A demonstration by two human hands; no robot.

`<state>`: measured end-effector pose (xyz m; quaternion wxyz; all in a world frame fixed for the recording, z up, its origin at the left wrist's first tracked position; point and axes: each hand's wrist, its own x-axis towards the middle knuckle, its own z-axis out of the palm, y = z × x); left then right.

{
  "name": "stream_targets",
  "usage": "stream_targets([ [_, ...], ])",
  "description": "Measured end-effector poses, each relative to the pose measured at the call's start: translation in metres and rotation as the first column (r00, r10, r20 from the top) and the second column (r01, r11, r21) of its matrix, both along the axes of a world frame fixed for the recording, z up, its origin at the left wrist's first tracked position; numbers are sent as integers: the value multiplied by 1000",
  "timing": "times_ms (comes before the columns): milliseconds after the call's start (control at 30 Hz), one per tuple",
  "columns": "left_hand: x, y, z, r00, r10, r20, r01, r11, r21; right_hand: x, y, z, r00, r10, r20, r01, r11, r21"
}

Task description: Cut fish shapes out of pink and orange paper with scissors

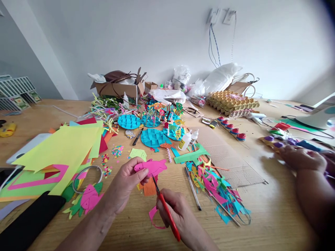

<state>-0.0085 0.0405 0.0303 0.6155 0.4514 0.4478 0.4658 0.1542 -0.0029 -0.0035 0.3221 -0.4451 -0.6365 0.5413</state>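
A pink paper fish with a drawn eye and gill line is pinched between the thumb and fingers of my left hand. My right hand grips red-handled scissors, their blades meeting the lower edge of the fish. Below them, a curved pink paper strip lies on the table near an orange paper piece. To the left of my left forearm rest more cut fish, a pink one on top of green ones, beside a roll of tape.
Coloured paper sheets pile up at left. Paper scraps and a pen lie to the right, by a cardboard sheet. Blue paper discs and glue bottles stand ahead. Another person's hand works at far right.
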Motion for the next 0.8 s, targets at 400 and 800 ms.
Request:
stream_targets([
  [400,6,-8,-1,993,-118,-5,118,993,-30,-7,-3,-7,959,-66,-277,14,983,-185],
  [800,15,-10,-4,992,-70,109,77,995,-67,-7,-3,-16,943,-74,-325,6,979,-205],
])
